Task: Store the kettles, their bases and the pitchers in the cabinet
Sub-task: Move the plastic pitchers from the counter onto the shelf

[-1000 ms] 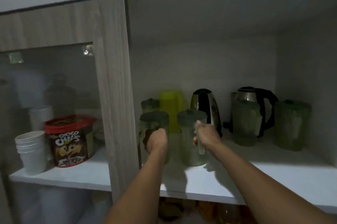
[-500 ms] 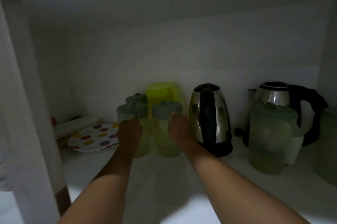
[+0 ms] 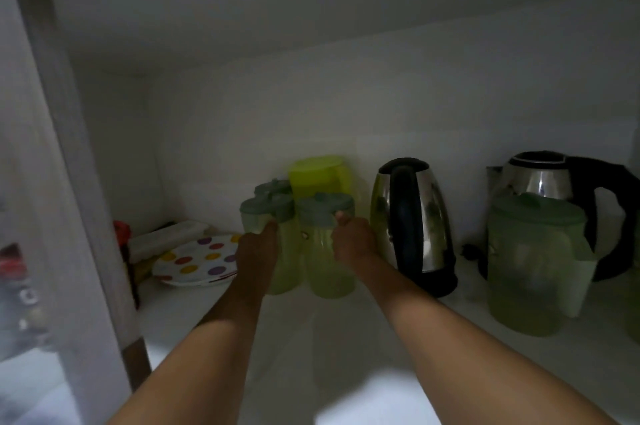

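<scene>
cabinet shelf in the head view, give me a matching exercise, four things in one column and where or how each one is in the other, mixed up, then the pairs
Things:
1. polka-dot plate
2. bright yellow-green pitcher
3. left steel kettle
4. right hand

Places or states:
A. at the back, behind the small grey-lidded pitchers
B. closed on a small grey-lidded pitcher
C. flat on the shelf at far left
D. upright, just right of the held pitchers

Pairs: 1-C, 2-A, 3-D, 4-B
</scene>
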